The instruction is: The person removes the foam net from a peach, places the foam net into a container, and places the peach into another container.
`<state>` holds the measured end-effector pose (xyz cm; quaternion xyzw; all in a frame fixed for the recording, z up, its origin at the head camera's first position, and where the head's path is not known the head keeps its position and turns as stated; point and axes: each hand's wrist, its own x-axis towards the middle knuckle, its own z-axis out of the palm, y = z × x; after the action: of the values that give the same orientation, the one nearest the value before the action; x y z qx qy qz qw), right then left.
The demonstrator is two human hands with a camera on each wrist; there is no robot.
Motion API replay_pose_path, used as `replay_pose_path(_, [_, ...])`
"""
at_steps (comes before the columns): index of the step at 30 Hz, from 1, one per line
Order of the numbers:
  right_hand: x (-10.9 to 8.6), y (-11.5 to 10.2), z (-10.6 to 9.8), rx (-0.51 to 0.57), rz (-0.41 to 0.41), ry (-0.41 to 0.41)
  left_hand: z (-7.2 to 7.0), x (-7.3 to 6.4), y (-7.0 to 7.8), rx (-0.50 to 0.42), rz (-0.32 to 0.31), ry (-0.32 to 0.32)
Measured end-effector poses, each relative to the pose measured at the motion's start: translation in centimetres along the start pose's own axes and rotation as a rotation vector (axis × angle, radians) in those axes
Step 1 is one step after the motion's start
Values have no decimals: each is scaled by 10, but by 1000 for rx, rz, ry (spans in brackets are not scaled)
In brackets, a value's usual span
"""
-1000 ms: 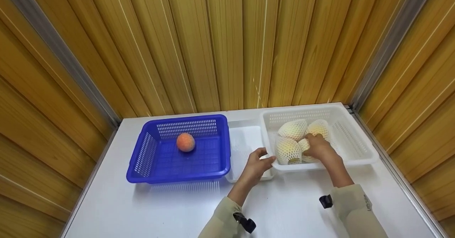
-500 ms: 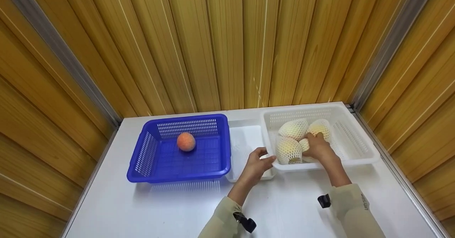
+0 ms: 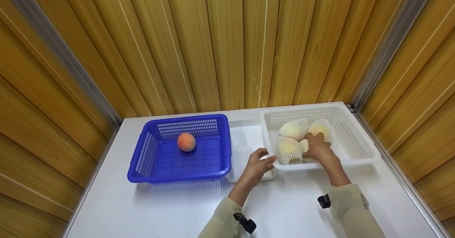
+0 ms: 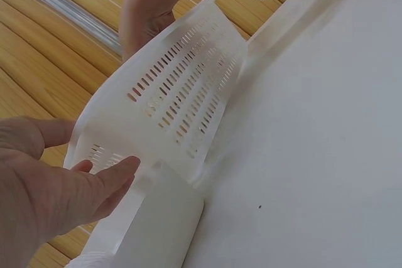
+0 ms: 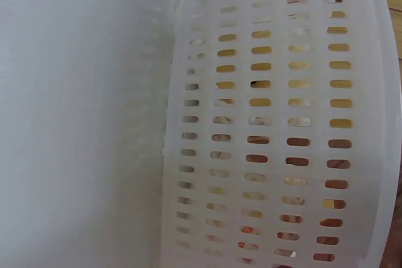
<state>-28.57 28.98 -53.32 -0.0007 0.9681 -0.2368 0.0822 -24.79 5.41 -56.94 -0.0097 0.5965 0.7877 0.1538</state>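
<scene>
There is one blue basket (image 3: 177, 178), one white basket (image 3: 355, 138), one shallow white tray (image 3: 246, 138), one desk (image 3: 284, 209), one orange-pink fruit (image 3: 186, 142), four visible netted fruits (image 3: 293, 129) and two black wrist devices (image 3: 245, 223).

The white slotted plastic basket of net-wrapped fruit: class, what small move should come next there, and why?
Probably settle the right hand firmly round the pale yellow net-wrapped fruit beneath it: the hand reaches over that fruit, its grip partly hidden; other net-wrapped fruits lie nearby; and the left hand is at the near-left corner of the white basket, possibly steadying it.
</scene>
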Motion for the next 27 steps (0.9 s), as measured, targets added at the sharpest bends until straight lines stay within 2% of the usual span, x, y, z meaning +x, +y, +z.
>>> replay_pose_path(5, [-2, 0, -1, 5, -8, 6, 0, -2, -3, 4, 8, -33])
replay_pose_path(15, [0, 3, 2, 34, 10, 18, -1, -2, -6, 48, 43, -52])
replay_pose_path(27, [-8, 1, -3, 36, -54, 75, -1, -2, -5, 11, 48, -60])
